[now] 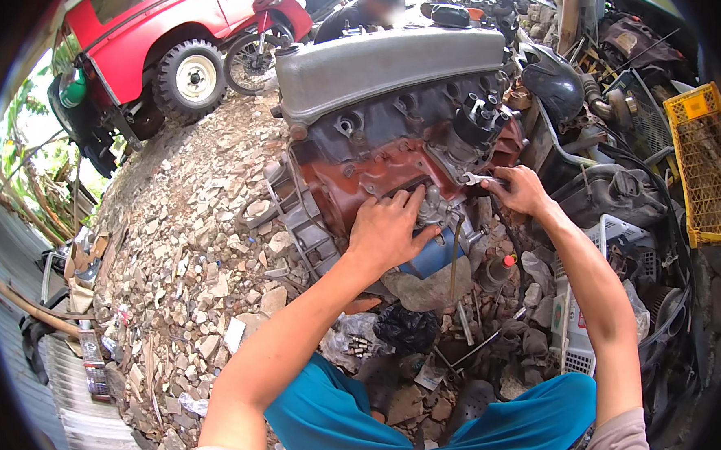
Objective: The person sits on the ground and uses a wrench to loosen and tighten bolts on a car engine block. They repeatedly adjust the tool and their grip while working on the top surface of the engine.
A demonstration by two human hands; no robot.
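A large engine with a red-brown block [346, 185] and a long grey valve cover [393, 67] stands in front of me. Around a silver fuel pump [435, 208] low on its side, my left hand [387, 228] is closed, fingers above and thumb beneath. My right hand [520, 190] pinches a silver wrench [479, 179], whose head reaches the block just right of the pump. Above the wrench is a black distributor [479, 121]. Something blue [423, 258] sits under the pump, beside a stone [429, 285].
Loose rubble [192, 274] covers the ground at left. A white plastic crate [578, 328] stands by my right forearm, a yellow crate [702, 154] farther right among engine parts. Behind the engine are a person [357, 13], a red motorcycle [273, 26] and a red vehicle [151, 40].
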